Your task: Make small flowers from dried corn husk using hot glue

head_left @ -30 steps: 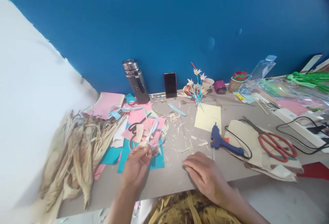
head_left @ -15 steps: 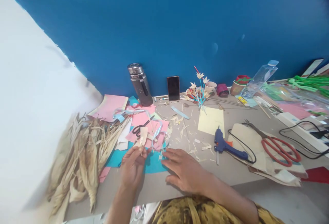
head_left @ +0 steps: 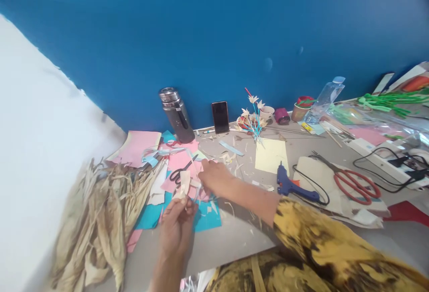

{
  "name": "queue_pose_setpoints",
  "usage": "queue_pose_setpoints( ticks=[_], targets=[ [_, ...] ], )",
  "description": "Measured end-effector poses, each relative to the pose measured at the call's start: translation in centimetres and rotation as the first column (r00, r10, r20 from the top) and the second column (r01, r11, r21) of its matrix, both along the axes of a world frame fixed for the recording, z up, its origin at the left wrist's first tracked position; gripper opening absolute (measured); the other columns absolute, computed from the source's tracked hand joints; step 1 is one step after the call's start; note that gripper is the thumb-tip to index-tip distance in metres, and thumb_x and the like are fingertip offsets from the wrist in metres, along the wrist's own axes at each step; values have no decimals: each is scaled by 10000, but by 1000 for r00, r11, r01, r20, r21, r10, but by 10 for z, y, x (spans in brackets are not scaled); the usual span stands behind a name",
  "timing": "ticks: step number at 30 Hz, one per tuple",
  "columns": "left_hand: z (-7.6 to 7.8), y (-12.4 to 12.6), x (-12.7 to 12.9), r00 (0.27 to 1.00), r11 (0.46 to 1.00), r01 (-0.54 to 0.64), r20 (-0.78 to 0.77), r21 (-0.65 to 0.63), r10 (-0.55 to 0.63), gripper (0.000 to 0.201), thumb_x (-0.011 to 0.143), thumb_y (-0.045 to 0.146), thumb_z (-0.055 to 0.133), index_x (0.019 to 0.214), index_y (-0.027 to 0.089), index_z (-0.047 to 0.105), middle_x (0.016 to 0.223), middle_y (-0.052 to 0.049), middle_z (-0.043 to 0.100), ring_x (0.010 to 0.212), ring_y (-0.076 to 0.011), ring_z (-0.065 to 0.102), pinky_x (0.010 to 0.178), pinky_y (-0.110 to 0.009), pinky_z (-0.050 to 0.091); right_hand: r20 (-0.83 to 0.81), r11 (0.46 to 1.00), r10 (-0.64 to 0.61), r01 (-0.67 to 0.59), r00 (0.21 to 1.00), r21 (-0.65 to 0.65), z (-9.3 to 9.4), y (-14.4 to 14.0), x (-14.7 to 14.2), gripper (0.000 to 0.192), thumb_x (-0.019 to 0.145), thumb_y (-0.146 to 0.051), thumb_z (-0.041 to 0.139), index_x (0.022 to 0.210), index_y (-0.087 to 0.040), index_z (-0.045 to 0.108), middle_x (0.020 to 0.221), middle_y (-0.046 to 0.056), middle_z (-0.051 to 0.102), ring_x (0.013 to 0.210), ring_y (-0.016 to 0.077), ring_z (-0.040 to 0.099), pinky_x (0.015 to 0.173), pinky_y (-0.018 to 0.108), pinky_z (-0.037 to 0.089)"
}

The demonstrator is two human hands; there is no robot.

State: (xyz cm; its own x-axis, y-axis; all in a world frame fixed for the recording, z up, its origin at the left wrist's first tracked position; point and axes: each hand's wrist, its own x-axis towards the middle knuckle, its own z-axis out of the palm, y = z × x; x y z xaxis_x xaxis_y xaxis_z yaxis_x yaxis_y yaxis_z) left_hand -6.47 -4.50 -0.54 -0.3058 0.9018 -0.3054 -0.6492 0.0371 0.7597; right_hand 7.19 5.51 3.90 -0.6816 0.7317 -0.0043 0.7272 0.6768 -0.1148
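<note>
My left hand (head_left: 179, 214) is closed, pinching a cream strip of dried corn husk (head_left: 184, 181) that stands up from the fingertips. To its right, my right hand (head_left: 213, 177) reaches over the pink paper (head_left: 174, 161), fingers curled downward. Whatever its fingertips hold is hidden. Pale blue ribbon (head_left: 197, 193) shows just below that hand. Small black scissors (head_left: 176, 175) lie on the paper behind the left hand's strip. Under both hands is a blue sheet (head_left: 208, 221) with small scraps on it.
Dried husks (head_left: 100, 220) are heaped at the left. A thermos (head_left: 177, 115), a phone (head_left: 220, 117) and husk flowers (head_left: 254, 115) stand along the wall. To the right lie a blue glue gun (head_left: 295, 187), red-handled scissors (head_left: 357, 182) and a power strip (head_left: 378, 158).
My right hand has moved forward from the blue sheet's edge onto the pink paper and ribbon, its fingers now curled. My left hand keeps its husk strip. The view has shifted slightly.
</note>
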Motion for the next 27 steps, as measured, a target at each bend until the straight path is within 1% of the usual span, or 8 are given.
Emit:
queue_pose_setpoints(
  ticks=[2,5,9,13,18,21,24,27],
  targets=[
    [2,-4,-2,1000,1000,-9,-22,14,9,327,546,269,913,524,169,603,601,30,551,556,-84,459,612,-240,509,-9,1000,11,-11,1000,0,13,22,-6,93,861,-180,692,910,-134,756,1014,92,744,1007,226,715,829,290,531],
    [-1,-15,-10,996,1000,-16,-93,-8,15,294,573,290,909,542,177,640,609,26,555,610,-99,503,699,-251,535,-94,995,-46,54,995,79,42,52,-8,414,1053,-162,318,1064,-60,720,1069,85,736,1129,201,676,930,343,458],
    [-7,-27,-22,989,994,-69,-136,-79,58,272,554,312,919,588,191,678,609,22,580,623,-112,534,732,-256,552,-207,983,-68,101,976,155,82,84,-14,228,991,-204,526,1063,-87,708,1099,134,758,1051,210,711,915,286,496],
    [-6,-29,-32,980,989,-118,-172,-85,102,287,536,315,923,577,195,666,606,29,601,617,-112,553,810,-293,578,-289,953,-81,159,954,257,102,91,-19,511,1052,-179,173,1099,63,620,1162,111,709,1171,173,642,956,232,413],
    [1,-23,-47,958,980,-194,-226,-52,178,251,585,266,889,594,199,647,616,36,638,661,-130,628,891,-338,580,-212,958,-102,153,972,243,94,53,-11,224,986,-67,418,1080,75,564,1017,138,748,1024,188,710,867,280,449],
    [7,-15,-57,921,961,-272,-301,-41,248,203,618,248,853,623,196,656,611,26,649,661,-143,652,767,-302,592,-145,978,-47,75,988,195,82,12,1,162,897,-21,565,1048,-40,619,868,128,769,850,229,754,756,294,482],
    [10,-6,-69,824,918,-395,-454,-31,339,136,642,254,816,685,204,696,634,8,673,618,-167,649,537,-258,525,-119,992,72,-59,990,113,65,-31,22,101,924,-145,595,1005,-167,650,795,71,764,718,222,744,629,258,472],
    [8,4,-85,718,888,-459,-574,34,393,121,631,226,800,710,191,716,638,-4,675,603,-161,635,518,-248,491,-126,964,223,-238,967,-119,36,-63,59,39,907,-256,641,906,-220,655,776,36,756,672,226,723,570,267,444]
  ],
)
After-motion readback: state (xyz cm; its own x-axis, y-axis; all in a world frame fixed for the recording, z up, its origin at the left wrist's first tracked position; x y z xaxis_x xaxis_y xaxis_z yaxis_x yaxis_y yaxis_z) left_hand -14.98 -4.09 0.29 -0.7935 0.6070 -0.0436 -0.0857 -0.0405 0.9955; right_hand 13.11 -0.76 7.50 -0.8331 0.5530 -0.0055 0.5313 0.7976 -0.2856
